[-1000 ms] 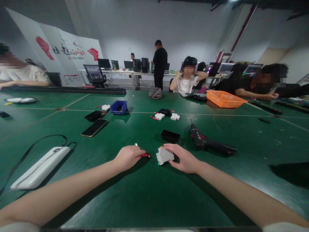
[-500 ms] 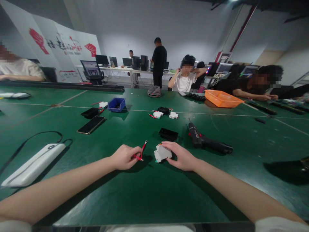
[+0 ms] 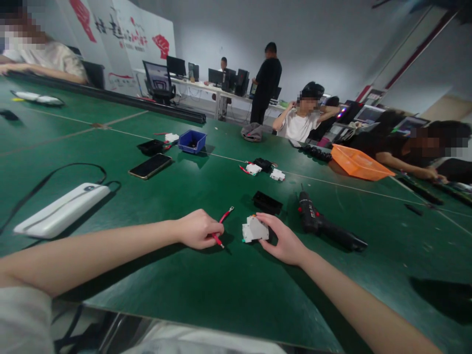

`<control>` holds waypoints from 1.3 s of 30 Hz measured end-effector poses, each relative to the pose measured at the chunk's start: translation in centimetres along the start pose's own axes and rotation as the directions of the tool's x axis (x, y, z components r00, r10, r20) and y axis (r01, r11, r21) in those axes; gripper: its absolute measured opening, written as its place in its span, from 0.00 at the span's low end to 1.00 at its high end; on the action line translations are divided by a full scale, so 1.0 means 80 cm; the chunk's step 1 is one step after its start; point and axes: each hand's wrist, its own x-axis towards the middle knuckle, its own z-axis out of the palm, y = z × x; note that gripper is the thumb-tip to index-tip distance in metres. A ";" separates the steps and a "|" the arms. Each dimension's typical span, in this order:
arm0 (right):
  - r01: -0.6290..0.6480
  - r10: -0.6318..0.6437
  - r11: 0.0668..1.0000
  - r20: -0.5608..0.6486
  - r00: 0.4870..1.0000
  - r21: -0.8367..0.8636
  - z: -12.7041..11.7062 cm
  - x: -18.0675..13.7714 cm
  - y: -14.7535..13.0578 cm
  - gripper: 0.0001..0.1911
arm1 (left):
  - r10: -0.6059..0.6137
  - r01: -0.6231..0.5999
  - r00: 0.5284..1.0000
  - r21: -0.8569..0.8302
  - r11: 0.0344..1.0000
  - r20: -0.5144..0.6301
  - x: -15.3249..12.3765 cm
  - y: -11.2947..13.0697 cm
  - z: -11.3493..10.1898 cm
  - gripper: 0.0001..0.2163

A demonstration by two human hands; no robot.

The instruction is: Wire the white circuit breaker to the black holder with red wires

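Observation:
My left hand (image 3: 197, 229) is closed in a pinch on a short red wire (image 3: 222, 221) with a metal lug at its far end, held just above the green table (image 3: 221, 305). My right hand (image 3: 283, 241) grips a small white and grey electrical module (image 3: 253, 229) resting on the table. The wire's lower tip sits a little left of the module and does not touch it.
A black electric screwdriver (image 3: 324, 225) lies right of my right hand, a small black tray (image 3: 267, 202) just beyond the module. A white power bank (image 3: 61, 210) with cable, a phone (image 3: 150, 166), a blue bin (image 3: 191, 141), more white modules (image 3: 254, 168) and an orange tray (image 3: 359, 164) lie farther off. Several people sit around.
My left hand lifted the red wire off the table and turned it so its lug points up and away. The head camera tilted and swung, shifting the scene. The right hand stayed on the module.

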 end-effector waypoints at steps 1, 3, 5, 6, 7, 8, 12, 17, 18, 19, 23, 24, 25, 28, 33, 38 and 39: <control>-0.004 0.004 1.000 0.001 1.000 -0.001 0.000 0.000 0.001 0.35 | -0.001 0.001 1.000 -0.001 1.000 -0.002 0.000 0.000 0.000 0.05; -0.011 0.011 1.000 0.005 1.000 -0.002 0.001 0.000 0.001 0.35 | -0.008 0.008 1.000 0.003 1.000 0.000 0.000 0.001 0.000 0.06; -0.017 0.017 1.000 0.002 1.000 0.002 0.001 -0.001 0.001 0.36 | -0.024 0.024 1.000 0.013 1.000 0.006 0.000 0.002 -0.001 0.06; -0.018 0.018 1.000 0.000 1.000 0.005 0.001 -0.001 0.001 0.36 | -0.035 0.034 0.999 0.019 0.999 0.011 0.000 0.003 -0.001 0.06; -0.017 0.017 1.000 -0.001 1.000 0.007 0.001 -0.001 0.001 0.36 | -0.045 0.045 0.999 0.024 0.999 0.015 0.000 0.003 -0.001 0.06; -0.012 0.012 1.000 -0.004 1.000 0.009 0.001 -0.001 0.000 0.36 | -0.055 0.054 0.998 0.028 0.998 0.017 0.001 0.003 -0.001 0.06; 0.016 -0.016 1.000 -0.014 1.000 0.012 0.001 0.000 -0.001 0.36 | -0.070 0.069 0.997 0.036 0.997 0.029 0.002 0.004 -0.002 0.06; 0.023 -0.023 1.000 -0.007 1.000 0.010 0.001 0.000 0.000 0.37 | 0.076 -0.084 0.992 0.079 0.993 0.096 0.002 0.007 -0.005 0.07; 0.024 -0.024 1.000 -0.010 1.000 0.010 0.001 0.000 0.001 0.37 | 0.105 -0.115 0.989 0.089 0.989 0.105 0.002 0.007 -0.005 0.08; 0.024 -0.024 1.000 -0.011 1.000 0.009 0.001 0.000 0.001 0.37 | 0.128 -0.139 0.985 0.099 0.985 0.112 0.002 0.008 -0.006 0.09; 0.021 -0.021 1.000 -0.002 1.000 -0.003 -0.001 0.001 -0.002 0.37 | 0.169 -0.186 0.977 0.136 0.973 0.127 0.001 0.011 -0.007 0.09; 0.020 -0.020 1.000 0.001 1.000 -0.005 -0.002 0.001 -0.003 0.37 | 0.168 -0.184 0.978 0.138 0.973 0.123 0.001 0.011 -0.007 0.09; 0.018 -0.018 1.000 0.002 1.000 -0.005 -0.003 0.002 -0.004 0.37 | 0.161 -0.176 0.980 0.136 0.975 0.114 0.001 0.012 -0.008 0.09; 0.013 -0.013 1.000 0.002 1.000 0.001 -0.004 0.002 -0.006 0.37 | 0.109 -0.119 0.989 0.105 0.987 0.098 0.003 0.012 -0.009 0.07; 0.024 -0.025 1.000 -0.014 1.000 -0.001 -0.003 0.001 -0.006 0.37 | 0.067 -0.080 0.989 0.094 0.992 0.130 0.005 0.013 -0.010 0.06; 0.041 -0.041 0.999 -0.028 0.999 0.002 -0.001 0.001 -0.003 0.38 | 0.108 -0.123 0.986 0.115 0.986 0.123 0.007 0.013 -0.012 0.07; 0.044 -0.044 0.999 -0.033 0.999 0.002 -0.001 0.001 -0.003 0.38 | 0.120 -0.136 0.984 0.120 0.983 0.128 0.007 0.013 -0.012 0.08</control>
